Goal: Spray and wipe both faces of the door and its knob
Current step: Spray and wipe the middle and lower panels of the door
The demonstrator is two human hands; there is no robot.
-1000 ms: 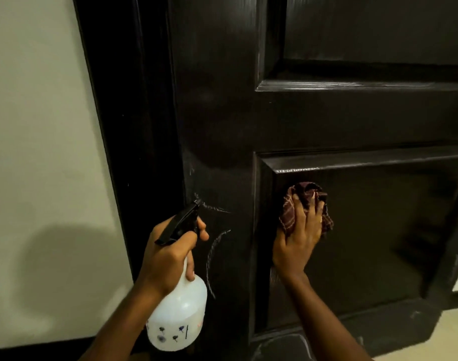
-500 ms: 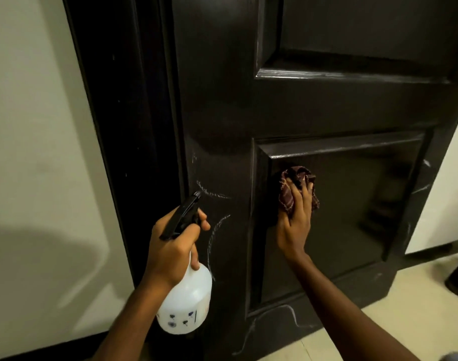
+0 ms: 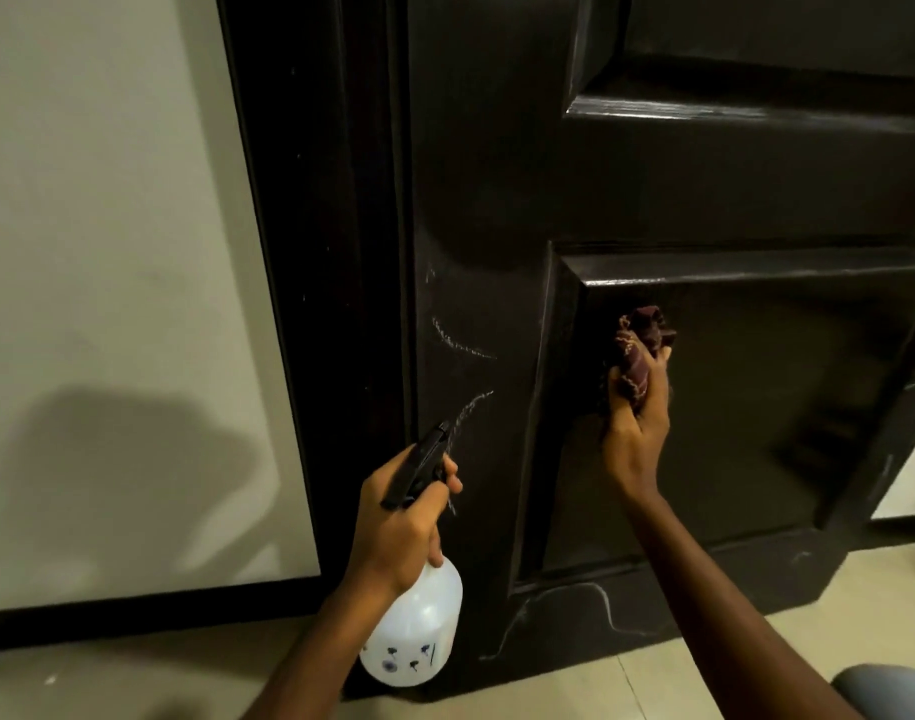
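Right hand has its fingers clamped round a bunched maroon cloth, pressing it on the dark door at the lower panel's upper-left corner – left hand grips a white spray bottle by its black trigger head, near the door's chalk-marked edge

Left hand: bare, in front of the left stile of the door.
Left forearm: uncovered along its whole visible length.
Right hand: bare, in front of the door's lower panel.
Right forearm: uncovered likewise, as far as the view reaches.
Clothing: a rounded patch of grey-blue fabric below the door's bottom edge, to the right; which garment it belongs to cannot be told.
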